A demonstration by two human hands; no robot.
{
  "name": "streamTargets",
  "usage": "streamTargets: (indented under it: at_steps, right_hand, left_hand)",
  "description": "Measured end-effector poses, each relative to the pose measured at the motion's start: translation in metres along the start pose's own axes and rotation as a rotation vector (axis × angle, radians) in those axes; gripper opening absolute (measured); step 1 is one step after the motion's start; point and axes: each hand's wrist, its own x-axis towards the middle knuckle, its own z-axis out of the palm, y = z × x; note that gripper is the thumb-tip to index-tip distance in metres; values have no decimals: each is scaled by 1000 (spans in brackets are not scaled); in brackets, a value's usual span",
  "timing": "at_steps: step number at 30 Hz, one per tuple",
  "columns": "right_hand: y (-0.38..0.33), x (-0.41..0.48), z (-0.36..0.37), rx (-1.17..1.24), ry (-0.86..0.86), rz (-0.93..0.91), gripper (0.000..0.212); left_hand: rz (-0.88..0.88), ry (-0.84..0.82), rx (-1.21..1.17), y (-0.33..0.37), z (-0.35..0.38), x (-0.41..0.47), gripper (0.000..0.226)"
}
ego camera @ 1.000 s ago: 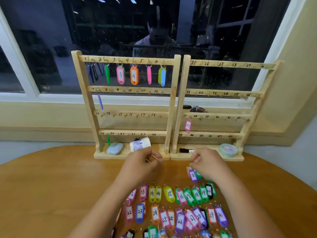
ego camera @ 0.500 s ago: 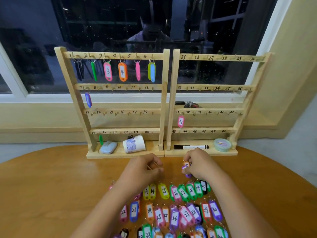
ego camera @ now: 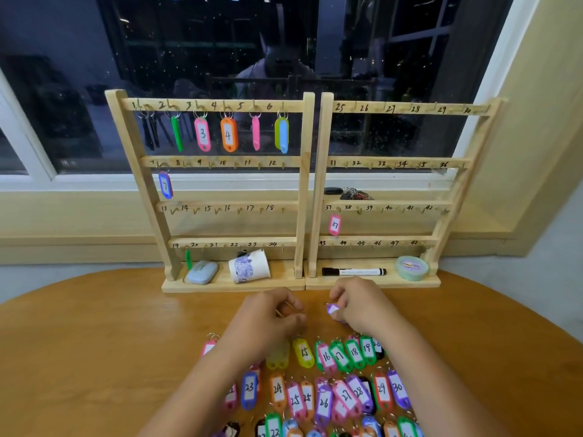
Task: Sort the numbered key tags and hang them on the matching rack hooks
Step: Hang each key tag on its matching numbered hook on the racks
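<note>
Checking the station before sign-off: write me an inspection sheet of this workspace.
Surface: wooden table.
Job's things: rack 1-24, rack 25-48; tag 3, tag 4, tag 7, tag 37 hung; loose numbered tags in rows on table.
Clutter: tipped paper cup, marker, green tin, grey case on rack bases; keys on sill.
Grips: right hand pinches purple tag; left hand curled, contents unclear.
Cables: nothing seen.
Surroundings: dark window.

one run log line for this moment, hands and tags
stage: sorting | right hand: pinches purple plastic key tag | left hand: fingers curled, hold unclear | wooden hook rack: partly filled
</note>
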Motion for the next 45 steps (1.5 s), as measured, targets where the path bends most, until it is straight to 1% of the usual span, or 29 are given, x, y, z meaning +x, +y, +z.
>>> streamTargets:
  at_steps: [2, 7, 11, 13, 17, 21, 23, 28, 30, 32, 35, 37, 41, 45]
  right_hand:
    - [-5, -2, 4, 12, -8, -16, 34]
    - [-5, -3, -2, 37, 21, 10, 43]
    - [-4, 0, -8, -3, -9, 71, 44]
    - [-5, -1, -8, -54, -46, 93, 41]
    - [-8, -1, -7, -85, -49, 93, 19]
    - [-11, -5, -6, -76, -51, 90, 21]
    - [-12, -8, -4, -71, -31, 55, 24]
    - [-15, -11, 0, -26, 30, -9, 23]
    - [-17, -10, 1, 46, 26, -26, 21]
    - [-21, -12, -1, 199, 18, -57, 18]
    - [-31, -18, -5, 551, 10, -126, 17]
    - [-40, -24, -6, 706, -13, -160, 15]
    - [-54, -34, -10, 797, 19, -226, 13]
    - [-61, -41, -13, 810, 10, -303, 17]
  left_hand:
    - [-5, -3, 0, -1, 0, 0, 6]
    - [-6, -3, -34, 0, -2, 0, 5]
    - [-3, -7, -37, -1, -4, 0, 5]
    - [-4, -15, -38, -1, -4, 0, 6]
    - [-13, -14, -47, 2, -4, -1, 5]
    - [-21, -20, -51, 5, -6, -2, 5]
    - [-32, -20, -59, 5, -6, -2, 5]
    - [-49, -15, -83, 5, -7, -3, 6]
    - [-68, 4, -100, 3, -7, -2, 6]
    - [-109, 19, -152, 3, -8, -2, 8]
    - [-152, 14, -420, 10, -12, -4, 17]
    - [-145, 14, -575, 17, -16, -7, 24]
    - [-98, 140, -732, 22, -23, -6, 27]
    - [-63, 212, -762, 23, -31, -6, 21]
